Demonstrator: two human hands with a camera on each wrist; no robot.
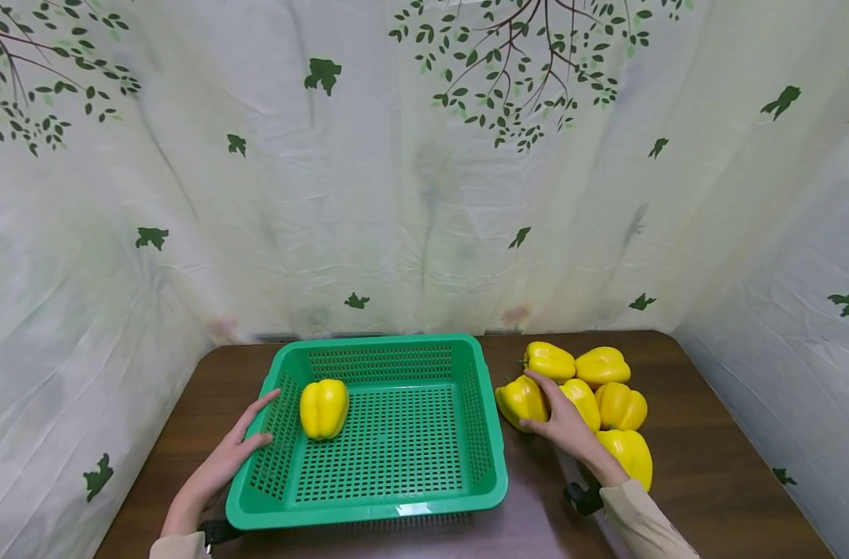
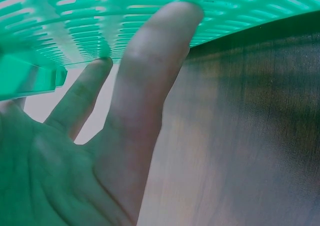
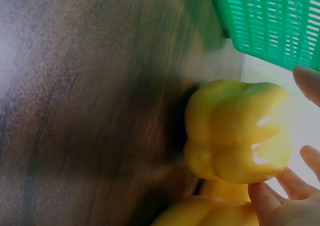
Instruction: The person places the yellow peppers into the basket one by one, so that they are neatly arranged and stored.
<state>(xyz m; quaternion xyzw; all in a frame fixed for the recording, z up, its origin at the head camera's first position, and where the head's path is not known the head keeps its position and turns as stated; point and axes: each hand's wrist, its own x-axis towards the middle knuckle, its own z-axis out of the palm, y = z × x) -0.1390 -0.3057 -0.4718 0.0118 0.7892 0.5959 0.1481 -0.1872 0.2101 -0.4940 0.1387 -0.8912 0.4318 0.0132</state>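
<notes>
A yellow bell pepper [image 1: 324, 409] sits in the left part of a green plastic basket [image 1: 368, 511]. My left hand [image 1: 217, 466] is at the basket's left side, fingers extended; in the left wrist view, fingertips touch its slotted outer wall [image 2: 90, 30]. To the basket's right, my right hand [image 1: 564, 419] spreads around the right side of another bell pepper [image 1: 518, 401], nearest the basket. Up close, this pepper [image 3: 235, 131] stands on the table with fingertips [image 3: 261, 193] touching one side, and another digit [image 3: 306, 83] seems apart from it.
Several more yellow bell peppers [image 1: 621, 406] cluster behind, beside and under my right hand and forearm. The brown wooden table [image 1: 718, 466] has a rounded far right corner. A pale curtain with leaf prints [image 1: 424, 194] hangs behind and at both sides.
</notes>
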